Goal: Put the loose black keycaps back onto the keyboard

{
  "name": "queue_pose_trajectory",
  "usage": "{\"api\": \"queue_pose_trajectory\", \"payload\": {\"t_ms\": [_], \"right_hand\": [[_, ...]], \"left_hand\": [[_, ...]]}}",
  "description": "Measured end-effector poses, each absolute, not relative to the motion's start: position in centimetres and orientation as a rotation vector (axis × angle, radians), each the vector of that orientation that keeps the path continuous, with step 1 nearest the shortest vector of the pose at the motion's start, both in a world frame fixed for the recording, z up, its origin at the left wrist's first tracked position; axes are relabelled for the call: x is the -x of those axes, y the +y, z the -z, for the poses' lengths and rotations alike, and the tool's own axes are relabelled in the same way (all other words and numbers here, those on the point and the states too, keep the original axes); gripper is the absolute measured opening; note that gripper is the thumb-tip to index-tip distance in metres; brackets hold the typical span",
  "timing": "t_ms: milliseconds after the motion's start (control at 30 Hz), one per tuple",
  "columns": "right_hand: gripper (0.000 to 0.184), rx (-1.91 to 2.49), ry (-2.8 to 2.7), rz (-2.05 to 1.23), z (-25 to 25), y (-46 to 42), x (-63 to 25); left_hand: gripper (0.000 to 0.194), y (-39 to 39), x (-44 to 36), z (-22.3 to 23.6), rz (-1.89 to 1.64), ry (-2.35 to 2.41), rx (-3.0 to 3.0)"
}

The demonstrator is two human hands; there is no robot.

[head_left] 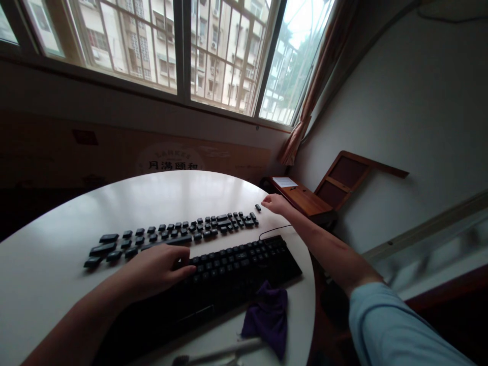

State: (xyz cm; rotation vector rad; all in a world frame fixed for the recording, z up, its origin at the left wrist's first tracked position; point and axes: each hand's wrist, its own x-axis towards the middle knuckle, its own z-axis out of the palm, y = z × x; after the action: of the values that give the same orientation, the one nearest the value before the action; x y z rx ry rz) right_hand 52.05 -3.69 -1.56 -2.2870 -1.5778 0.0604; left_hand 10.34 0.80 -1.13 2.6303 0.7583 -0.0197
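Observation:
On the white round table lies a black keyboard (236, 264), angled, with part of its key field bare of caps. My left hand (162, 264) is over its left part, fingers curled at the far edge and thumb against the keys. Behind the keyboard, several loose black keycaps (173, 234) are laid out in rows. At the far right end of those rows, my right hand (275, 203) has its fingertips pinched together right beside a single keycap (258, 207). Whether anything is between those fingertips is hidden.
A purple cloth (269, 315) lies at the keyboard's near right corner, with a blurred pale tool (229, 353) below it. A thin cable (272, 231) leaves the keyboard's back. Beyond the white table (49, 244) stand a wooden desk (305, 198) and a barred window.

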Motion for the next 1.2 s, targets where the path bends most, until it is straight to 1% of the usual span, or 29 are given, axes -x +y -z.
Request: {"api": "queue_pose_trajectory", "payload": {"t_ms": [200,367,433,533,567,667,767,933,1067,1200], "right_hand": [[0.019,2.444,-1.500,-0.092,3.2,-1.3,-51.3],[0.018,2.414,-1.456,-0.014,2.9,-2.4,-49.9],[0.022,2.372,-1.425,0.005,2.4,-4.4,-49.7],[0.030,2.287,-1.369,-0.024,2.0,-10.1,-49.7],[0.032,2.244,-1.344,-0.067,2.1,-12.4,-49.7],[0.039,1.998,-1.170,-0.335,3.2,-19.0,-48.9],[0.039,1.928,-1.048,-0.450,4.7,-22.7,-47.5],[0.040,1.949,-0.979,-0.417,6.3,-23.0,-45.4],[0.040,1.990,-1.014,-0.326,6.5,-22.8,-45.1],[0.039,2.020,-1.032,-0.303,6.3,-23.3,-45.1]], "left_hand": [[0.039,0.9,-10.3,1.1,0.006,0.748,-2.620],[0.039,1.2,-10.2,1.5,-0.008,0.736,-2.611],[0.039,1.3,-10.3,1.7,-0.003,0.741,-2.618],[0.039,1.4,-10.4,1.7,0.014,0.728,-2.641],[0.040,1.4,-10.5,1.7,0.020,0.722,-2.646],[0.039,1.5,-10.5,1.6,0.023,0.707,-2.642],[0.039,1.5,-10.4,1.6,0.027,0.702,-2.623],[0.041,1.6,-10.4,1.8,0.045,0.698,-2.615],[0.043,1.8,-10.4,2.0,0.030,0.697,-2.619],[0.042,1.9,-10.4,2.1,0.023,0.700,-2.605]]}}
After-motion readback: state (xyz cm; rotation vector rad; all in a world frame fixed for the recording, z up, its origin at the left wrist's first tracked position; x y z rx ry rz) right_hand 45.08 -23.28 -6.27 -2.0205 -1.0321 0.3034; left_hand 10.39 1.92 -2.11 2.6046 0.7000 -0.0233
